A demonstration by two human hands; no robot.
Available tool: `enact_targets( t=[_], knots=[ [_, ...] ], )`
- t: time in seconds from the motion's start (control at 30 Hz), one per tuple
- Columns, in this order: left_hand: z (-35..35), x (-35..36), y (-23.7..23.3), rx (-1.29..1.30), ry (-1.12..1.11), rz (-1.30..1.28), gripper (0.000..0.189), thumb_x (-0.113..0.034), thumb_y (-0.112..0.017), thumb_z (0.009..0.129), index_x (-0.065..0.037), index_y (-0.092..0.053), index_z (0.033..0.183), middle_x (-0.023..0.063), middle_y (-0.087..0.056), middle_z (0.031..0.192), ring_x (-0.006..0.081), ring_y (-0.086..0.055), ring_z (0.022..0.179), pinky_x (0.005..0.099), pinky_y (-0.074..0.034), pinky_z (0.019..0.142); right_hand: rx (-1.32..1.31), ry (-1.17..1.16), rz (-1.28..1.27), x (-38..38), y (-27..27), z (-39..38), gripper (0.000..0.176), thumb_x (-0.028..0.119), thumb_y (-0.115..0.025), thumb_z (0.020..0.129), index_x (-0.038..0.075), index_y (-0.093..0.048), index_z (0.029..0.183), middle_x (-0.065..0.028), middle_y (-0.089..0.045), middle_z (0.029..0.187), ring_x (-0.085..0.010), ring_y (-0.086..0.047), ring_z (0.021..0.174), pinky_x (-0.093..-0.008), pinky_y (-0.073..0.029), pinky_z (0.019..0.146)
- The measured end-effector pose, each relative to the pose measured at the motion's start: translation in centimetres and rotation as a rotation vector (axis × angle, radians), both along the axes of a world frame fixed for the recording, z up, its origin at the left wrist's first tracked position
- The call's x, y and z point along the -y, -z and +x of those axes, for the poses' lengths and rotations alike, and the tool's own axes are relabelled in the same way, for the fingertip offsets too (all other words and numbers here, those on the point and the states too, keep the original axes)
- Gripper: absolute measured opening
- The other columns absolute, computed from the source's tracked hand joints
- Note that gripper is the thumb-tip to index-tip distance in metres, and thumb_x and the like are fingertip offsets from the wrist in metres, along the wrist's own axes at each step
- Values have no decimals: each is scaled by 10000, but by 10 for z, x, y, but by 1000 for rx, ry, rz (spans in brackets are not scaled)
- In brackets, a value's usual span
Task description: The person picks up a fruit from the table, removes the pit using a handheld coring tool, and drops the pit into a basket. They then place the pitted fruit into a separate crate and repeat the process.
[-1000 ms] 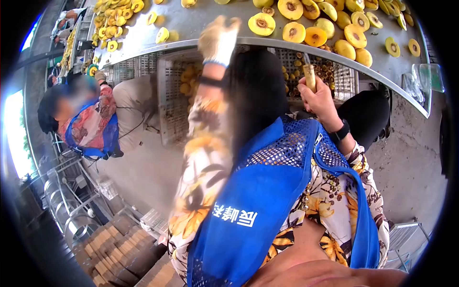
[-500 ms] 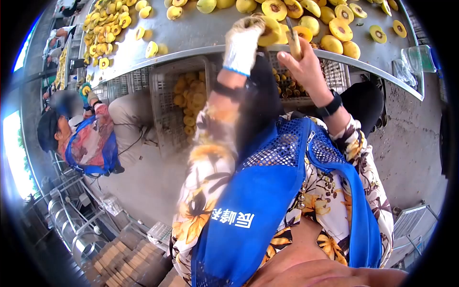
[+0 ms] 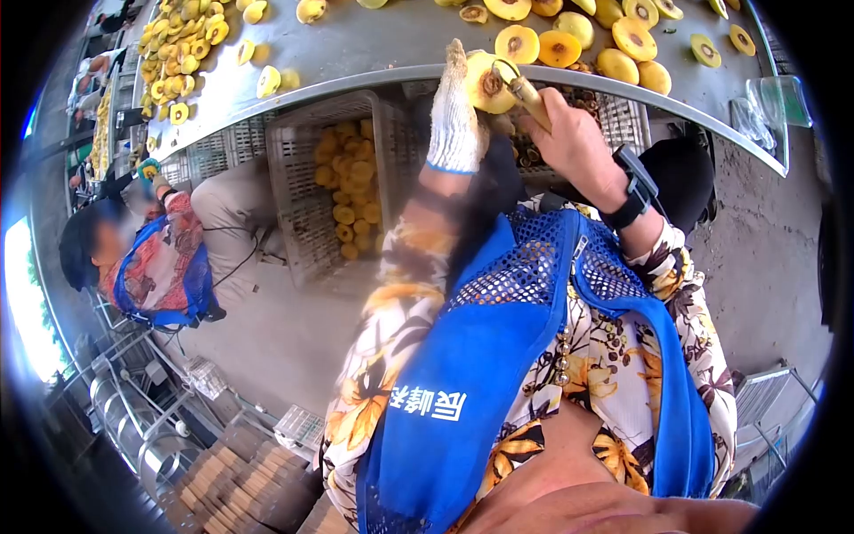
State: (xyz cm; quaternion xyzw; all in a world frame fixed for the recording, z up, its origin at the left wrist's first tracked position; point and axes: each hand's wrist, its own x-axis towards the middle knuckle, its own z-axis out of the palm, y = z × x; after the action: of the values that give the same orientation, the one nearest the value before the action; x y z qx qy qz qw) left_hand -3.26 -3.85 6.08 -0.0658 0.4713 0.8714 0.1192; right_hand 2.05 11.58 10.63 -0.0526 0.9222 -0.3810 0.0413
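In a white knitted glove, my left hand [image 3: 455,129] holds a yellow peach half [image 3: 483,82] just off the table's front edge. Its cut face shows a brown centre. The bare right hand [image 3: 576,142] grips a pitting knife [image 3: 531,102] by its wooden handle. The tool's curved metal loop lies against the cut face beside the brown centre. Further cut peaches, among them one dark-centred half [image 3: 559,48], lie on the metal table [image 3: 347,52] beyond my hands.
A plastic crate [image 3: 283,147] of peach halves stands under the table at left. Below my hands, another crate [image 3: 625,120] holds dark scraps. A co-worker [image 3: 169,254] sits at left. Many peach pieces [image 3: 182,49] are heaped far left; a clear container [image 3: 778,100] sits at the right corner.
The left hand has drawn back from over the table's edge with a peach half, cut face now showing. The pitting knife has tipped leftward, its loop now on the fruit.
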Motion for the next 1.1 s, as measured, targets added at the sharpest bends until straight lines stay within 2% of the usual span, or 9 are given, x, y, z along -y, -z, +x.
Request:
enact_targets(
  t=[0.23,0.43,0.63,0.7,0.8,0.83,0.9,0.97,1.1],
  knots=[
    [3,-10,5,-20,-80,28,352,-358,-568,902,-33,-573,1035,76,-620,913,156,-606,779,259,-501,685,-4,2,-1,8,7,12,231,161,-554,865,0,-395,909,-271,-558,673,-458,-555,682,-504,-430,566],
    [9,-9,8,-450,-186,-553,263,-232,-537,909,0,-606,1013,83,-629,934,141,-612,800,251,-497,691,83,-85,-58,8,13,20,188,101,-515,833,-27,-390,890,-292,-553,687,-477,-546,704,-521,-423,601],
    [3,3,-31,108,176,-295,288,-314,-549,901,-41,-624,949,73,-634,836,140,-615,668,263,-469,477,137,-52,-131,9,12,21,194,111,-528,815,-36,-430,893,-299,-563,721,-475,-549,709,-493,-442,617],
    [6,-2,-25,80,24,-168,308,-337,-560,898,-38,-626,921,76,-633,808,134,-605,639,259,-447,452,149,11,-184,9,11,18,200,133,-543,816,-32,-457,890,-282,-569,708,-457,-565,671,-466,-451,600],
    [14,-13,-24,-258,-88,-296,309,-332,-564,901,-24,-576,871,77,-599,726,179,-583,607,291,-460,497,238,50,-249,14,11,18,225,172,-563,815,-29,-484,882,-244,-566,677,-401,-570,603,-425,-453,582],
    [18,-13,-24,-407,-129,-460,302,-321,-561,903,-22,-556,861,78,-585,699,203,-577,603,307,-468,513,176,33,-305,20,16,21,224,171,-552,816,-24,-478,894,-159,-551,615,-275,-552,514,-363,-439,511],
    [19,-10,-19,-280,-105,-486,270,-296,-546,908,-28,-545,869,87,-578,695,234,-580,613,333,-470,501,324,41,-412,24,8,24,193,152,-534,818,-11,-473,900,-99,-522,589,-205,-526,464,-323,-423,454],
    [10,-6,-11,124,5,-36,247,-276,-533,911,-33,-548,875,94,-586,722,252,-585,626,354,-475,505,501,65,-515,26,9,24,153,119,-504,820,13,-462,924,-6,-468,575,-81,-466,401,-241,-375,362],
    [9,-5,-19,275,90,202,250,-267,-513,919,-25,-572,944,77,-616,846,240,-614,688,383,-515,573,654,85,-606,26,-2,26,140,112,-499,825,16,-444,911,-6,-458,566,-79,-452,385,-242,-373,345]
  ],
)
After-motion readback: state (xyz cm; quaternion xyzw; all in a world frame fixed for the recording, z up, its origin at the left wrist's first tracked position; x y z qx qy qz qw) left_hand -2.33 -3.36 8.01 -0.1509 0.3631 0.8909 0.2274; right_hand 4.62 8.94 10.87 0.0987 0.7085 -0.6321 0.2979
